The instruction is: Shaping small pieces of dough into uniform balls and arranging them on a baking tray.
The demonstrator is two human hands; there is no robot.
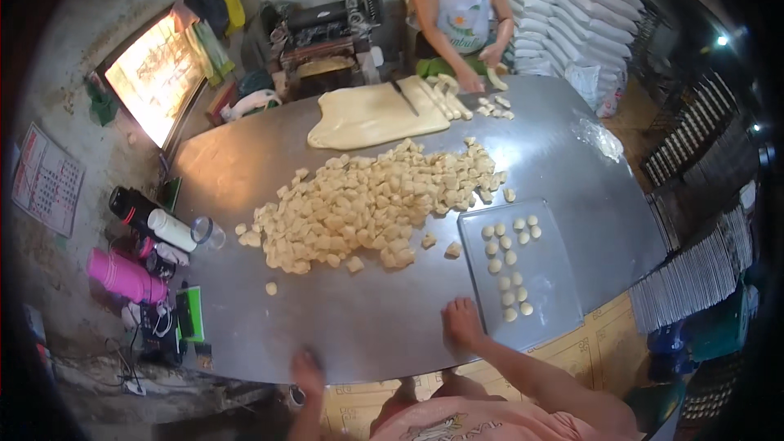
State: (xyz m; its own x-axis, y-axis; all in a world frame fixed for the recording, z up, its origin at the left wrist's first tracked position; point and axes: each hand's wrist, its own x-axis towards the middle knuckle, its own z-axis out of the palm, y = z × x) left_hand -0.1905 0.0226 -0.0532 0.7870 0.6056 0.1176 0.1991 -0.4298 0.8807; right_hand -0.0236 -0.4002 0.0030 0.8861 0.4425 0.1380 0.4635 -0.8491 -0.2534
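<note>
My right hand (463,324) rests on the metal table (384,318), fingers curled down, beside the left edge of a tray (535,273). Whatever lies under its fingers is hidden. Several round dough balls (504,284) sit in loose rows on that tray. My left hand (308,371), smeared by motion, is at the table's front edge. A large heap of cut dough pieces (359,204) covers the middle of the table. Two loose pieces (452,251) lie between the heap and the tray, and a single dough ball (271,287) lies left of them.
Across the table a person in an apron (464,20) handles dough strips (445,98) beside a thick dough sheet (367,118) with a knife (405,98) on it. Bottles (126,275) line the left edge. Stacked trays (690,278) stand right; white sacks (563,12) rise behind.
</note>
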